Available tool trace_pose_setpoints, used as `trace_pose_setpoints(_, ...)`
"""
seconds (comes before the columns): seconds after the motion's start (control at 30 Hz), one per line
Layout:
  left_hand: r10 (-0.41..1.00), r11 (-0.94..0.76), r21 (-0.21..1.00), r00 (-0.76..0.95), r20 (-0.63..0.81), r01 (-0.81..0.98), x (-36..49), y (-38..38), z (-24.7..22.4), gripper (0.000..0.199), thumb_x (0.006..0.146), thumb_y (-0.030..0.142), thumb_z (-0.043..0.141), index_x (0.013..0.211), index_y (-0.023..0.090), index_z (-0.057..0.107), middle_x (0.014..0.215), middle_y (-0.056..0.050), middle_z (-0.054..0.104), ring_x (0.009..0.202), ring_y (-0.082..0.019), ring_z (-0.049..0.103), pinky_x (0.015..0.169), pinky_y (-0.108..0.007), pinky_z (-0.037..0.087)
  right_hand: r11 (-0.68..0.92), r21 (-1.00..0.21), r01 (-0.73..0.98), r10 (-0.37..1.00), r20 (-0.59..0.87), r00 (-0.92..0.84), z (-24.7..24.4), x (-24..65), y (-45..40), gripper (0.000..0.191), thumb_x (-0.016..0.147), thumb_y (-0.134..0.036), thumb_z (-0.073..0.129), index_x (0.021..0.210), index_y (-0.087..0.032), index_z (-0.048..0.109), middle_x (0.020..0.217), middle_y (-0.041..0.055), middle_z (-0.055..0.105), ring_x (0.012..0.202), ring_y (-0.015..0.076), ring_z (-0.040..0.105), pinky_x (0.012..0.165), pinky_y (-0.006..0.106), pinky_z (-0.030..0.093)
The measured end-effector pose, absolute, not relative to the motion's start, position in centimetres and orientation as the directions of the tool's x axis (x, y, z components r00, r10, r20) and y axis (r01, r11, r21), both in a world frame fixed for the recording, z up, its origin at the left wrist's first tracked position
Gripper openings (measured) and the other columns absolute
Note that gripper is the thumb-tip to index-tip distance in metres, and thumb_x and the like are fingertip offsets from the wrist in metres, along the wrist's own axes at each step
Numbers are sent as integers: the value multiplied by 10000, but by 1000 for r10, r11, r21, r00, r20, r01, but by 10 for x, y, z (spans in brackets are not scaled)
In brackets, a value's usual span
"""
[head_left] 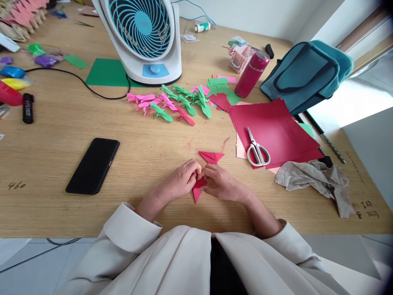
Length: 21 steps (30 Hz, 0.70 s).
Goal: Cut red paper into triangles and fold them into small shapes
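Note:
Close to the table's front, my left hand and my right hand meet over a folded piece of red paper. The fingers of both hands are curled and pinch this paper between them. A pointed end of it sticks out below the hands; its middle is hidden by my fingers. Just beyond my fingertips lies a red folded paper triangle. I cannot tell whether it joins the piece I hold. White-handled scissors rest on a stack of red paper sheets to the right.
Pink, green and red folded paper figures lie in a group beyond my hands, before a white fan. A black phone lies left. Rightward are a crumpled cloth, a red bottle and a teal bag.

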<state>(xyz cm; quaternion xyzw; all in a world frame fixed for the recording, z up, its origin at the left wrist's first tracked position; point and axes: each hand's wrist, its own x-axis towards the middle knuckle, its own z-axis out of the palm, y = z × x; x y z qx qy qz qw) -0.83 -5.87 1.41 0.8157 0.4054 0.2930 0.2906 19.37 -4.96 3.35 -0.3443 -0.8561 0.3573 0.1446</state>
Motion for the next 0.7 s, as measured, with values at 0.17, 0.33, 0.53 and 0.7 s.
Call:
trace_pose_setpoints(0.17, 825, -515, 698, 510, 245, 497, -8, -61, 14, 255, 809, -36, 417, 852, 205, 490, 861, 3, 555, 805, -133, 555, 741, -258, 462, 544, -687, 483, 664, -1, -748, 36, 193, -47, 97, 827, -102, 658, 850, -172, 594, 862, 30, 560, 809, 153, 522, 735, 267, 411)
trace_pose_setpoints(0.33, 784, -574, 631, 573, 239, 522, -13, -65, 15, 267, 811, -30, 442, 801, 185, 599, 912, -28, 587, 899, -157, 557, 804, -279, 474, 535, -739, 411, 615, 7, -789, 40, 196, -42, 139, 825, -37, 617, 840, -176, 611, 842, 7, 578, 743, 119, 521, 700, 238, 401)
trace_pose_setpoints(0.53, 722, -636, 566, 663, 197, 525, -21, -69, 20, 341, 798, -40, 452, 870, 192, 691, 980, -36, 636, 980, -186, 527, 924, -340, 461, 541, -712, 448, 569, -82, -818, 46, 195, -39, 88, 834, -83, 645, 850, -167, 666, 875, 33, 649, 797, 137, 585, 737, 249, 420)
trace_pose_setpoints(0.7, 696, -660, 545, 695, 182, 518, -25, -70, 24, 337, 765, -33, 479, 905, 183, 696, 1050, -45, 644, 1025, -197, 521, 963, -359, 455, 596, -579, 556, 538, -226, -812, 53, 189, -41, 54, 842, -193, 669, 872, -168, 706, 923, 64, 662, 863, 175, 619, 781, 273, 439)
